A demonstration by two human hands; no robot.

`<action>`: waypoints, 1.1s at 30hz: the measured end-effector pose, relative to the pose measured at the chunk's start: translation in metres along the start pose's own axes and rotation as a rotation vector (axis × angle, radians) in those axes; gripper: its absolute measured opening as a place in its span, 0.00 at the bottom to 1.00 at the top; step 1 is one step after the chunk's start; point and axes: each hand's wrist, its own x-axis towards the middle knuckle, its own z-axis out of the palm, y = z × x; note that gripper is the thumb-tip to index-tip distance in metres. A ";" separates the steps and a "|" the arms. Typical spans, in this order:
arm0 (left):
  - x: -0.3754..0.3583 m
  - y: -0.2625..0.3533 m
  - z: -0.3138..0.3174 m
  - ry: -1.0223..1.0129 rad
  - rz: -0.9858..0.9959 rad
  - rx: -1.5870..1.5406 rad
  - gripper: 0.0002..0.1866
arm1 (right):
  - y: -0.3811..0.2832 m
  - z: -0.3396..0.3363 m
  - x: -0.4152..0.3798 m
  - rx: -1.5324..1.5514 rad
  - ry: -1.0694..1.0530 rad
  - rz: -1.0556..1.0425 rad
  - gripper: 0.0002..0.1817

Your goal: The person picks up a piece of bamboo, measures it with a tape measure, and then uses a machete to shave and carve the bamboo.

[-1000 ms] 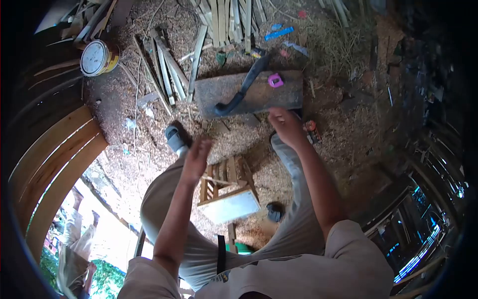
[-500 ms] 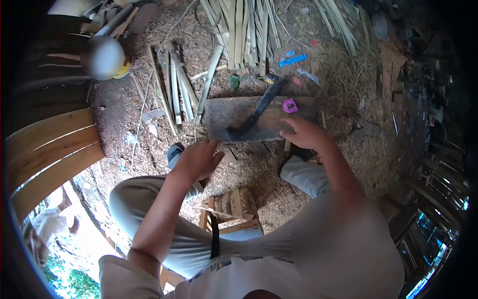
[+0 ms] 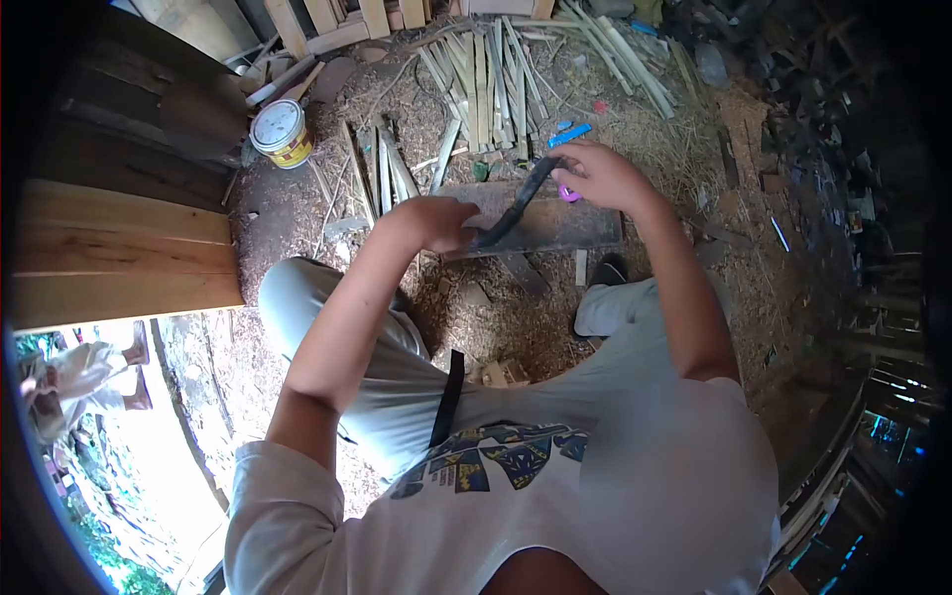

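A dark machete [image 3: 517,206] lies slantwise over a worn wooden board [image 3: 585,230] on the ground. Its handle end meets my left hand [image 3: 431,224], whose fingers are curled round it and partly hidden. At the far end of the blade, my right hand [image 3: 600,177] has thumb and fingers closed on the dark metal. Just under my right thumb, a pink tape measure [image 3: 568,194] shows in part on the board.
Cut strips of wood [image 3: 481,94] lie beyond the board, with a blue object [image 3: 569,135] beside them. A paint bucket [image 3: 282,134] stands at the upper left. Wood shavings cover the ground. Another person [image 3: 84,382] is partly visible outside at the lower left.
Both hands have moved forward to the machete, my left to the handle end and my right to the blade's far end. The view has shifted, showing more ground beyond the strips.
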 end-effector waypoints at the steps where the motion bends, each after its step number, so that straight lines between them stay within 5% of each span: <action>1: -0.014 0.005 -0.005 0.104 0.001 -0.013 0.31 | -0.016 -0.002 -0.003 0.170 0.015 0.077 0.23; 4: -0.050 0.016 -0.017 0.456 0.157 -0.052 0.24 | -0.048 -0.008 -0.017 0.347 0.050 0.165 0.21; 6: -0.076 0.028 -0.022 0.663 0.286 -0.118 0.18 | -0.063 -0.014 -0.025 0.073 0.195 -0.097 0.19; 9: -0.117 0.065 -0.030 1.152 0.424 -0.667 0.13 | -0.093 -0.028 -0.049 0.238 0.319 -0.105 0.16; 12: -0.163 0.079 -0.052 1.185 0.580 -0.739 0.16 | -0.106 -0.034 -0.057 0.488 0.424 -0.027 0.14; 16: -0.180 0.069 -0.072 1.155 0.486 -0.694 0.17 | -0.129 -0.040 -0.059 0.341 0.247 -0.090 0.12; 18: -0.153 0.049 -0.080 1.158 0.445 -0.720 0.17 | -0.140 -0.037 -0.044 0.496 0.083 0.064 0.14; 21: -0.094 0.011 -0.088 1.190 0.393 -0.739 0.18 | -0.089 0.056 0.002 0.740 0.086 0.155 0.15; 24: -0.027 -0.041 -0.084 1.030 0.166 -0.819 0.18 | -0.039 0.175 0.027 0.647 -0.011 0.516 0.19; 27: 0.001 -0.068 -0.084 0.965 0.161 -1.071 0.17 | 0.018 0.311 0.037 0.523 0.112 0.554 0.18; 29: -0.004 -0.088 -0.101 0.832 0.183 -1.316 0.17 | 0.020 0.348 0.035 0.421 0.131 0.560 0.20; 33: 0.028 -0.125 -0.106 1.076 0.146 -1.230 0.17 | -0.018 0.343 0.029 0.276 0.060 0.878 0.26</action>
